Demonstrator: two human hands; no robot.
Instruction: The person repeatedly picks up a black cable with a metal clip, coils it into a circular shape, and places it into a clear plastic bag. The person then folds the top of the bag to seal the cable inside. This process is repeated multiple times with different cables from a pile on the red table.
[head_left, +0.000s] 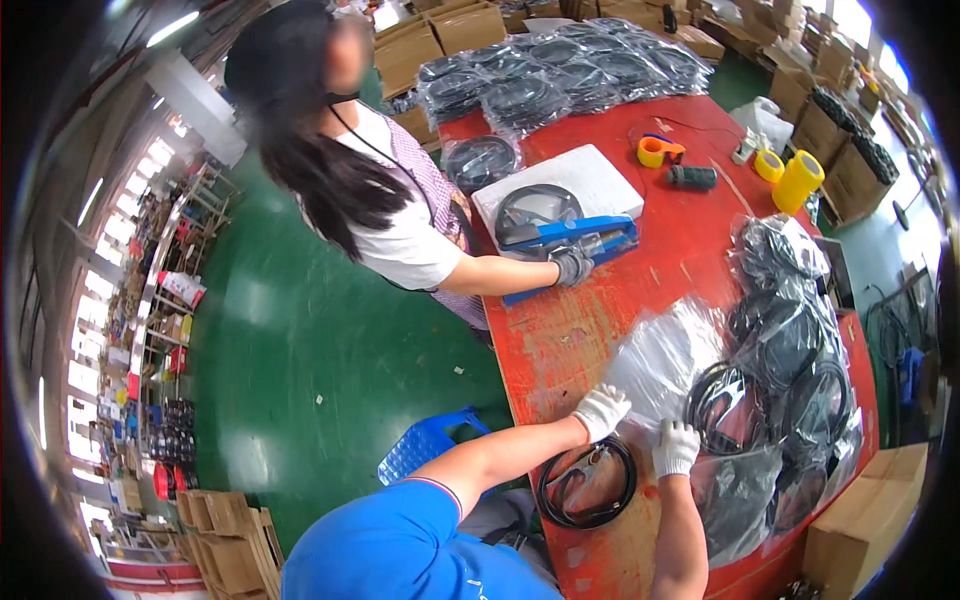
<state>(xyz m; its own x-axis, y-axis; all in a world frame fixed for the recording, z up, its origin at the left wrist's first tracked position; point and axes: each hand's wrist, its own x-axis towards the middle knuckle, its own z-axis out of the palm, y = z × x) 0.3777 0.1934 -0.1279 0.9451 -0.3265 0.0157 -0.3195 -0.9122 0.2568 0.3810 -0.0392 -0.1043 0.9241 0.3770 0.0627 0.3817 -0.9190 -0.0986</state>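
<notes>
i'm watching a white-gloved left hand (602,412) and a white-gloved right hand (677,448) at the near edge of a crinkled clear plastic sheet (668,360), though i can't tell whether either grips it. on the sheet's near side i see a round black cable coil (545,492); right of the sheet, bagged black cable coils (785,345); beyond it, a co-worker's grey-gloved hand (572,266) by a long blue device (585,229).
</notes>
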